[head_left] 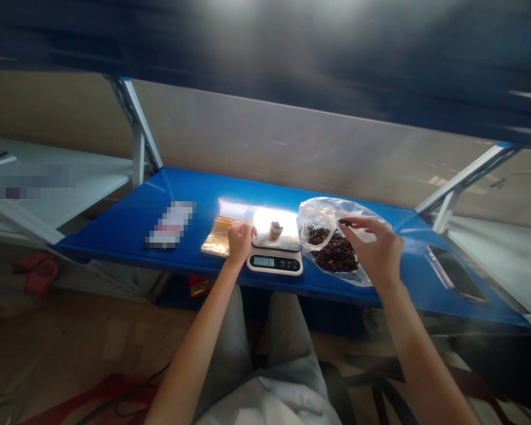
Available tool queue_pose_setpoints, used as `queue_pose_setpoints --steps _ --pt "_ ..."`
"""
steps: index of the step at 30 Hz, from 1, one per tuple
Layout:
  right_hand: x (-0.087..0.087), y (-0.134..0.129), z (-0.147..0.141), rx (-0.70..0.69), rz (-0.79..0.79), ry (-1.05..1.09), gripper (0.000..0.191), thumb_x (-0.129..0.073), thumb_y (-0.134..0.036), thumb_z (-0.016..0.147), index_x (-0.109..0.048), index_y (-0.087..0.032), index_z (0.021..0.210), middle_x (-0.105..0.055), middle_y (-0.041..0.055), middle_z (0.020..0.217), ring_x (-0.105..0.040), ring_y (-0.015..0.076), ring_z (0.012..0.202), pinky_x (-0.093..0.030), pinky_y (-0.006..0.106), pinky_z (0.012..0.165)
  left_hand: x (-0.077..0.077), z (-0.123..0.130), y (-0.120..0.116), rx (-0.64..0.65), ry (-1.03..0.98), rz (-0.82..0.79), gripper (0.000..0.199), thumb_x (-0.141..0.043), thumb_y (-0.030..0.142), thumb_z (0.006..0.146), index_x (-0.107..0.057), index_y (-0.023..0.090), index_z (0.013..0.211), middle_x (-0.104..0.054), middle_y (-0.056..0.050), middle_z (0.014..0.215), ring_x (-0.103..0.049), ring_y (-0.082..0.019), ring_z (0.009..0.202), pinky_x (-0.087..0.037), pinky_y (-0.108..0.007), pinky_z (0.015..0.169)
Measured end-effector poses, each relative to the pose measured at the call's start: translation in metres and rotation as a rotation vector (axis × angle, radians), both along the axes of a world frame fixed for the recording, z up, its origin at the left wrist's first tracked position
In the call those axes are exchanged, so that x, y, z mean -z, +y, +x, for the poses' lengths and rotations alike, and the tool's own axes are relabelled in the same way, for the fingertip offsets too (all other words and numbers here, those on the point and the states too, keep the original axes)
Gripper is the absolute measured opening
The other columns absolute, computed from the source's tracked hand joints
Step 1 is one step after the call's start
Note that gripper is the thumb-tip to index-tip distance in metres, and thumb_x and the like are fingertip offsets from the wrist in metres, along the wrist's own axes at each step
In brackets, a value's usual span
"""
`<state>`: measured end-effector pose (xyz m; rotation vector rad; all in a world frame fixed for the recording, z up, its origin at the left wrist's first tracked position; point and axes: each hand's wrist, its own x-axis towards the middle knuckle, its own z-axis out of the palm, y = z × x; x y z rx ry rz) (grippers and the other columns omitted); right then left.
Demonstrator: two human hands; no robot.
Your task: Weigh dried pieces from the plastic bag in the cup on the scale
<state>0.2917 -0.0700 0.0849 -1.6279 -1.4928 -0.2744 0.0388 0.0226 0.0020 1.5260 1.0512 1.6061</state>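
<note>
My right hand [375,245] pinches a small dark piece [345,223] between thumb and fingertips, above an open clear plastic bag [371,208]. Many dark brown dried pieces [336,254], like seeds or beans, fill the bag; I cannot tell their exact kind. Closed like a fist, my left hand [240,239] is by the left side of a white digital scale [274,265]; whatever it may hold is hidden. On the scale's shiny plate stands a small pale cup-like holder [275,230] with something dark at its top. A stack of gold foil packets [215,236] lies partly under my left hand.
The blue table [128,218] has a blurred-out pale item [171,224] on its left and a phone [456,273] on its right. Slanted metal struts [137,130] flank it. A dark blue panel [265,59] hangs overhead. A red-and-gold packet [200,287] shows below the front edge.
</note>
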Motion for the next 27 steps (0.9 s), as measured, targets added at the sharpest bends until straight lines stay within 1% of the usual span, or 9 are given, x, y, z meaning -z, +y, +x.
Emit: queue_pose_setpoints --steps 2,4,7,9,13,16,20,23,27 --pt "-0.006 0.008 -0.017 -0.059 0.035 0.045 0.029 -0.066 -0.049 0.082 -0.077 -0.023 0.088 -0.076 0.0060 0.086 -0.069 0.0236 0.077 -0.054 0.039 0.074 0.001 -0.001 0.001 -0.012 0.011 0.007 0.038 -0.042 0.027 0.080 -0.048 0.021 0.043 -0.036 0.004 0.038 -0.040 -0.011 0.041 -0.030 -0.026 0.047" --pt "-0.005 0.018 -0.034 -0.156 0.050 0.064 0.026 -0.067 -0.046 0.081 -0.076 -0.023 0.088 -0.076 0.0047 0.086 -0.069 0.0228 0.078 -0.053 0.038 0.074 0.002 -0.001 0.002 -0.024 0.022 0.013 0.038 -0.042 0.027 0.081 -0.048 0.021 0.043 -0.036 0.004 0.038 -0.040 -0.011 0.041 -0.030 -0.026 0.048" --pt "0.005 0.036 -0.057 -0.322 -0.001 0.070 0.020 -0.067 -0.040 0.083 -0.076 -0.024 0.090 -0.076 0.0038 0.089 -0.069 0.0210 0.080 -0.053 0.036 0.075 0.003 -0.002 0.002 -0.032 0.027 0.019 0.039 -0.041 0.028 0.081 -0.048 0.021 0.043 -0.037 0.004 0.038 -0.040 -0.011 0.042 -0.030 -0.026 0.048" --pt "0.016 0.048 -0.069 -0.381 -0.046 0.058 0.016 -0.066 -0.035 0.084 -0.076 -0.024 0.091 -0.077 0.0037 0.090 -0.069 0.0210 0.080 -0.052 0.037 0.077 0.003 -0.002 0.002 -0.033 0.021 0.020 0.039 -0.041 0.028 0.081 -0.048 0.021 0.042 -0.037 0.004 0.039 -0.040 -0.011 0.042 -0.029 -0.026 0.048" --pt "0.034 0.061 -0.080 -0.415 -0.091 0.014 0.017 -0.064 -0.027 0.087 -0.075 -0.022 0.100 -0.077 0.0055 0.096 -0.069 0.0230 0.086 -0.051 0.038 0.080 0.003 -0.001 0.002 -0.034 0.016 0.011 0.040 -0.041 0.029 0.082 -0.048 0.021 0.043 -0.036 0.004 0.038 -0.040 -0.011 0.041 -0.030 -0.026 0.048" --pt "0.039 0.063 -0.081 -0.423 -0.120 -0.063 0.016 -0.064 -0.026 0.089 -0.075 -0.021 0.099 -0.077 0.0058 0.095 -0.069 0.0244 0.089 -0.050 0.039 0.080 0.002 -0.001 0.001 -0.018 0.019 0.009 0.040 -0.041 0.029 0.082 -0.047 0.021 0.043 -0.035 0.004 0.038 -0.040 -0.011 0.041 -0.031 -0.026 0.048" --pt "0.039 0.062 -0.078 -0.408 -0.163 -0.166 0.020 -0.061 -0.028 0.092 -0.076 -0.022 0.103 -0.077 0.0058 0.098 -0.068 0.0244 0.091 -0.049 0.038 0.080 0.001 0.000 0.000 -0.011 0.022 0.011 0.040 -0.041 0.028 0.082 -0.048 0.021 0.043 -0.036 0.004 0.038 -0.041 -0.011 0.041 -0.031 -0.026 0.048" --pt "0.036 0.059 -0.078 -0.403 -0.174 -0.251 0.022 -0.058 -0.031 0.095 -0.075 -0.023 0.105 -0.076 0.0050 0.102 -0.067 0.0240 0.095 -0.048 0.039 0.082 0.000 0.000 -0.001 -0.015 0.009 0.001 0.041 -0.041 0.028 0.083 -0.048 0.021 0.044 -0.036 0.004 0.038 -0.041 -0.011 0.041 -0.031 -0.026 0.047" --pt "0.036 0.054 -0.080 -0.388 -0.184 -0.304 0.026 -0.060 -0.037 0.093 -0.074 -0.022 0.108 -0.075 0.0064 0.105 -0.065 0.0249 0.098 -0.047 0.040 0.084 0.001 0.000 -0.001 -0.007 0.011 -0.020 0.039 -0.041 0.027 0.083 -0.049 0.021 0.045 -0.037 0.004 0.039 -0.043 -0.011 0.041 -0.032 -0.026 0.047"
